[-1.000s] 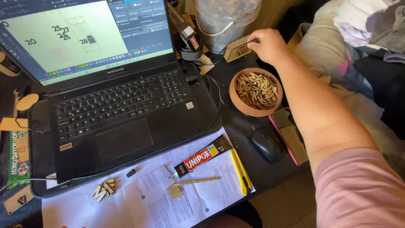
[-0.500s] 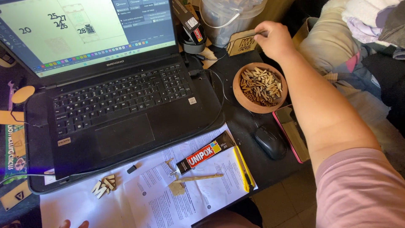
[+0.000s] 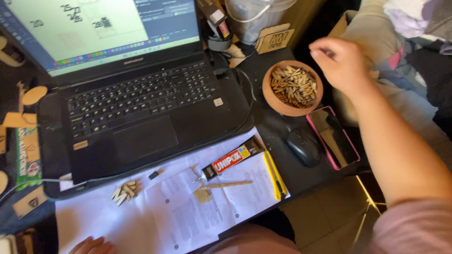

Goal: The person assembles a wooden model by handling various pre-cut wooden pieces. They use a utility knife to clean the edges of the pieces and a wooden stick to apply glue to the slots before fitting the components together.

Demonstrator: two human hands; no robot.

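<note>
Right hand (image 3: 340,63) hangs past the bowl (image 3: 292,87) rim, fingers curled, pinch unclear; it has pulled back from the wooden tag (image 3: 274,40). Left hand (image 3: 92,245) rests, fingers spread, at the paper's (image 3: 155,221) near edge.

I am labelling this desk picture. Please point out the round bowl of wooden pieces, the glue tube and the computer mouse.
Bowl of wooden pieces (image 3: 273,97): head view, on its bare brown rim.
Glue tube (image 3: 231,158): head view, middle of the tube's body.
Computer mouse (image 3: 303,147): head view, centre of its black back.
</note>
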